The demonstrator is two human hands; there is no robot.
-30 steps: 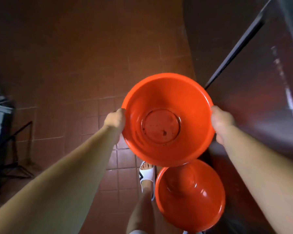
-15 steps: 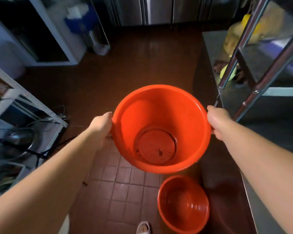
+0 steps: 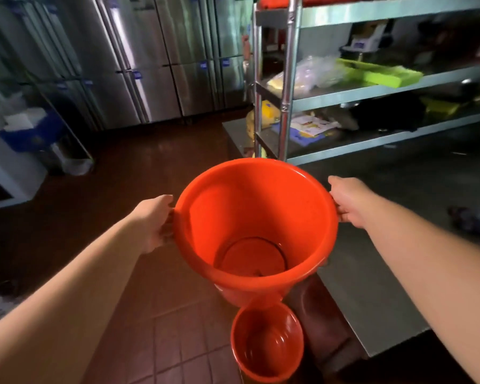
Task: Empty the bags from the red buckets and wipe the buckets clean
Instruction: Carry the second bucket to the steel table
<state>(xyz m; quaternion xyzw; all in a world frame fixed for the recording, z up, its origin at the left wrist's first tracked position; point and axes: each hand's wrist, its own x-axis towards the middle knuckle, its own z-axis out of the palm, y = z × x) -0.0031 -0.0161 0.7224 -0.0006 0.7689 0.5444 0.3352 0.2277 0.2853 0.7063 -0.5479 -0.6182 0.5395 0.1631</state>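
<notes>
2 red buckets: L hand (image 3: 153,221) + R hand (image 3: 349,202) grip upper bucket (image 3: 250,217) by its rim, 2nd bucket (image 3: 266,345) on floor just below it.

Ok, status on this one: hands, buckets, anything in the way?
Left hand and right hand grip the raised red bucket by opposite sides of its rim. No bag inside. Second red bucket on the floor below. Steel table close on the right.

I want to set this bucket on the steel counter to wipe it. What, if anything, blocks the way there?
Nothing visible does. Both hands, left and right, grip the held red bucket at its rim, beside the steel counter, whose near surface is bare. The second red bucket sits lower, on the floor.
</notes>
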